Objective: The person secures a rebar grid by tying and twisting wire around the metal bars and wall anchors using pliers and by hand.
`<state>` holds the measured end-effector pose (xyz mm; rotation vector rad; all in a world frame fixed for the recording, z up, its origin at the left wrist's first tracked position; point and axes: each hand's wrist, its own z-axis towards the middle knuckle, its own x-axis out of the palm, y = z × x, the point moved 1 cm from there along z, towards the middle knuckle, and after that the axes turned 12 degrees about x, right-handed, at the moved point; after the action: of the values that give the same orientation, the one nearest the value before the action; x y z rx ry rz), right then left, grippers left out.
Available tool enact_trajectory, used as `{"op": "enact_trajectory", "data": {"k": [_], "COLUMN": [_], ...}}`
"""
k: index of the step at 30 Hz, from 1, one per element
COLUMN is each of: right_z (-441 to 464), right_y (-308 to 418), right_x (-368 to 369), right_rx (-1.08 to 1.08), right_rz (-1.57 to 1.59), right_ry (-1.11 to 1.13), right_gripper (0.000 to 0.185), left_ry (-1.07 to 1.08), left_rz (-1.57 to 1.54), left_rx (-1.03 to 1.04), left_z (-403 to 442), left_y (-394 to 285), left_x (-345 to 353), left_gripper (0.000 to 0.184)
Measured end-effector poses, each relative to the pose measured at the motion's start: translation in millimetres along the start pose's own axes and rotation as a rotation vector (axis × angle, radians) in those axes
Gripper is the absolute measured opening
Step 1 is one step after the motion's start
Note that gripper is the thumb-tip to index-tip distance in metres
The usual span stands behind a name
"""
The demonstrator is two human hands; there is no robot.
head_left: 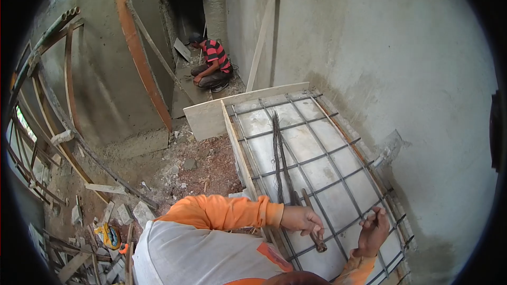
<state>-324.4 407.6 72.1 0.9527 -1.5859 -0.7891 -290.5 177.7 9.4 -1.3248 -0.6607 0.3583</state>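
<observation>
1. Rebar grid (327, 152): we see it laid out over a pale panel (299, 141), between board edges and directly before the wearer; whether the bars touch the panel we cannot tell.
2. Far to the left of the grid, we find a yellow object (108, 236) lying among rubble.
3. Left of the grid and beyond it, an orange-brown plank (138, 47) stands tilted near the wall.
4. Beyond the grid's far end, we see a co-worker (214, 66) crouching in a red-and-black striped shirt.
5. On the grid's left part, a bundle of dark wire (277, 163) lies lengthwise across the bars.
6. Over the grid's near left part, the left hand (303, 221) has its grip closed around a rusty tool (320, 246).
7. Over the grid's near right part, we see the right hand (374, 229) with curled fingers; whether its grip holds anything, we cannot tell.
</observation>
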Motion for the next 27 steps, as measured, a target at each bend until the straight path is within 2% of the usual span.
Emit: {"op": "enact_trajectory", "data": {"k": [2,4,5,6,7,8,9,10,11,13,14,16,18,20,24,26,27], "right_z": [14,20,22,17,18,14,18,17,19,13,13,17,26,35,49,57,59], "right_y": [-13,-19,-29,-32,-40,-38,-42,-40,-49,-45,-44,-46,-49,-49,-30,-18,-12], "right_x": [-12,-14,-11,-2,-2,1,-9,-15,-26,-33,-36,-42,-52,-58,-85,-108,-117], "right_rx": [0.014,0.067,0.103,0.094,0.095,0.088,-0.029,-0.072,-0.216,-0.136,-0.126,0.079,0.065,0.151,0.255,0.043,0.055], "right_rz": [0.051,0.000,0.010,-0.090,-0.159,-0.206,-0.260,-0.393,-0.531,-0.688,-0.687,-0.624,-0.580,-0.496,-0.637,-0.907,-0.907], "right_ry": [-0.014,0.023,-0.023,0.007,-0.038,-0.104,-0.072,-0.083,-0.124,-0.173,-0.208,-0.224,-0.215,-0.143,-0.018,-0.138,-0.137], "right_gripper": [0.027,0.024,0.024,0.026,0.027,0.028,0.030,0.031,0.030,0.028,0.028,0.029,0.030,0.031,0.033,0.036,0.036], "left_ry": [-0.028,-0.218,-0.226,-0.290,-0.316,-0.324,-0.389,-0.371,-0.355,-0.268,-0.235,-0.169,-0.167,-0.112,-0.100,-0.153,-0.152], "left_rz": [0.262,0.204,0.094,0.172,0.201,0.423,0.366,0.460,0.491,0.699,0.685,1.046,1.060,1.055,1.030,0.893,0.886], "left_rx": [-0.052,-0.177,-0.069,-0.052,-0.017,0.260,0.274,0.094,0.041,0.023,0.018,0.300,0.329,0.089,0.079,-0.145,-0.155], "left_z": [6,21,35,47,59,69,76,77,78,81,84,87,93,101,122,136,142], "left_y": [-9,-44,-23,-41,-29,-13,-8,-15,-11,2,8,13,10,-4,-7,-19,-20], "left_x": [-7,10,4,14,10,4,7,9,9,8,12,18,19,12,-36,-53,-62], "left_gripper": [0.031,0.030,0.029,0.026,0.022,0.019,0.018,0.019,0.023,0.023,0.023,0.023,0.022,0.021,0.021,0.022,0.022]}}
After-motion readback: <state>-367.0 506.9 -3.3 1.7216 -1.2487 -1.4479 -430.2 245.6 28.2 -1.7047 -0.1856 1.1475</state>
